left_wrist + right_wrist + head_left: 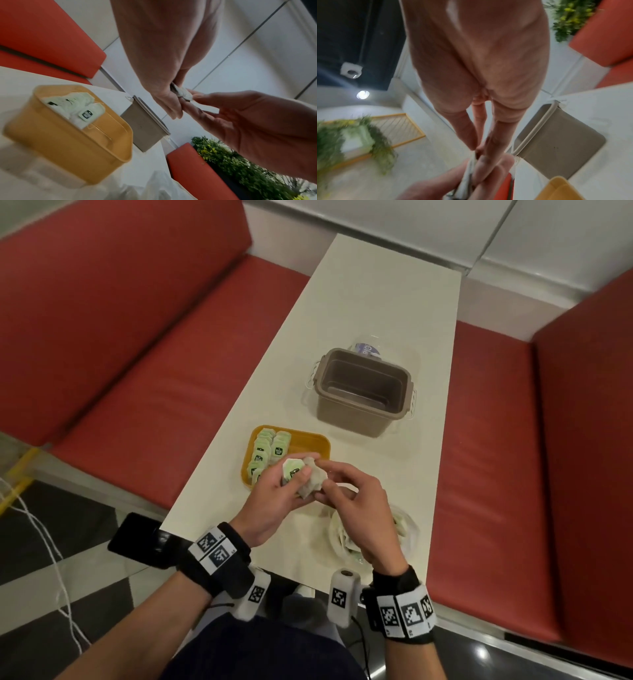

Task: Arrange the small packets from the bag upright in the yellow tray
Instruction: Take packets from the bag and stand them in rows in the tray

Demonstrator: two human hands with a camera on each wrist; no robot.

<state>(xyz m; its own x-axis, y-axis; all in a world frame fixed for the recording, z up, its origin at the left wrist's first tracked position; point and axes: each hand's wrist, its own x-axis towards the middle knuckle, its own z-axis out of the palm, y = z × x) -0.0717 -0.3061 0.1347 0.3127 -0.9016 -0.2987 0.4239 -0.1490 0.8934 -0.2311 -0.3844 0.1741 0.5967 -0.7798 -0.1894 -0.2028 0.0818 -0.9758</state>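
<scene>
My left hand (291, 484) grips a small stack of pale green packets (301, 477) just above the near right corner of the yellow tray (308, 445). My right hand (329, 474) pinches the top edge of a packet in that stack; the left wrist view shows its fingertips (197, 96) on the white packet edge (184, 94). Two rows of packets (270, 451) stand upright along the tray's left side, and they show again in the left wrist view as packets (73, 106) in the tray (68, 142). The clear bag (407, 529) lies on the table under my right wrist, with several packets inside.
An empty brown bin (363, 392) stands behind the tray, with a clear container behind it. The cream table (376, 302) is narrow, with red bench seats (171, 371) on both sides. The tray's right half is bare.
</scene>
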